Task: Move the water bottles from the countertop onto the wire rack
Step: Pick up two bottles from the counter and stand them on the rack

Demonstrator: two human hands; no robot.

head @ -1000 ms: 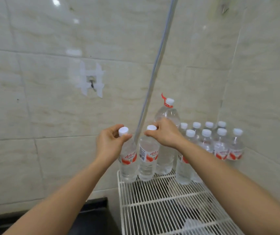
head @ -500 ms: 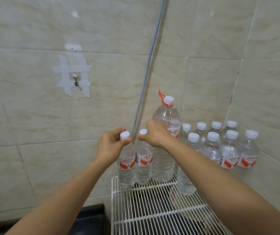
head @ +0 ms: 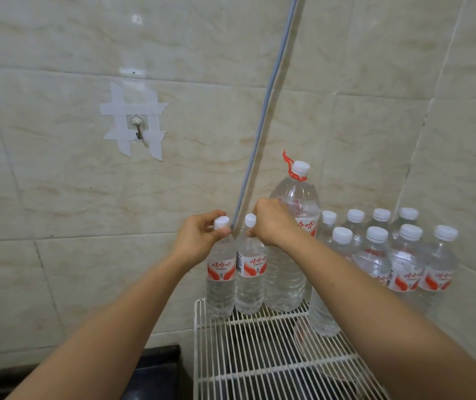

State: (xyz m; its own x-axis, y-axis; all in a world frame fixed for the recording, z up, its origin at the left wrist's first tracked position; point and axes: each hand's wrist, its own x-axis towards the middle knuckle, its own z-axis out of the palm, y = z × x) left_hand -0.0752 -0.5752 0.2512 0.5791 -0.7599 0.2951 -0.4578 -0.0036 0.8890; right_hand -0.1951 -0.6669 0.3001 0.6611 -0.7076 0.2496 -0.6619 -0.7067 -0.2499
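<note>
Two small clear water bottles with white caps and red-and-white labels stand upright at the back left corner of the white wire rack (head: 259, 356). My left hand (head: 199, 236) grips the neck of the left bottle (head: 221, 281). My right hand (head: 271, 223) grips the neck of the right bottle (head: 250, 280). Both bottle bases rest on the rack wires, and the two bottles touch each other.
A large bottle (head: 294, 241) with a red handle stands just right of the pair. Several small bottles (head: 404, 261) fill the rack's back right corner. A grey pipe (head: 262, 119) runs up the tiled wall. A taped hook (head: 137, 125) hangs at left. The dark countertop (head: 156, 370) lies below left.
The two held bottles have sunk a little and now rest on the rack's back left corner. The camera has tilted, so the view shifted; both hands keep their grip.
</note>
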